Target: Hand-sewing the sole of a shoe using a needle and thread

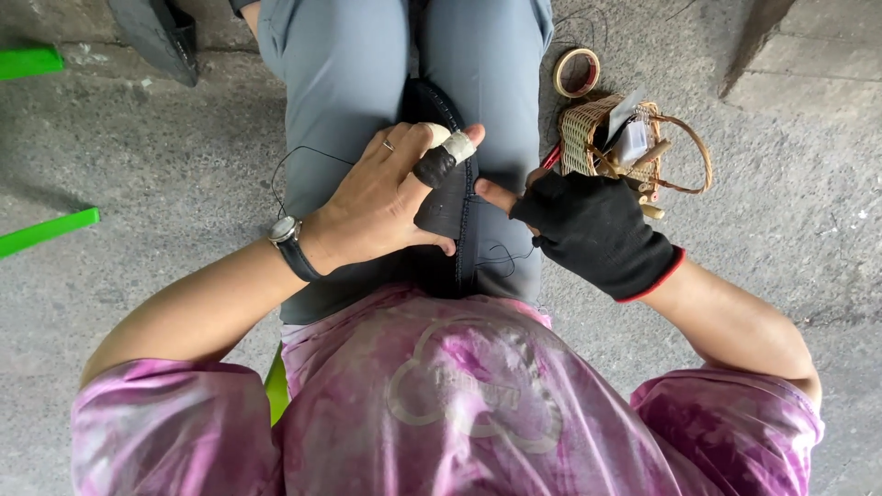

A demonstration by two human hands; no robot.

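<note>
A black shoe (447, 197) is clamped upright between my knees in grey trousers. My left hand (386, 197) grips its side, with taped and black-capped fingertips and a wristwatch on the wrist. My right hand (588, 230), in a black fingerless glove, sits just right of the shoe, its bare fingertips pinched near the stitched edge. A thin black thread (501, 257) loops from the shoe's edge toward that hand; another loop of thread (294, 161) arcs left of my left hand.
A small woven basket (606, 138) with tools and a handle stands on the concrete by my right knee. A roll of tape (577, 72) lies behind it. Green bars (46, 230) lie at the left. A dark shoe (161, 37) sits at the top left.
</note>
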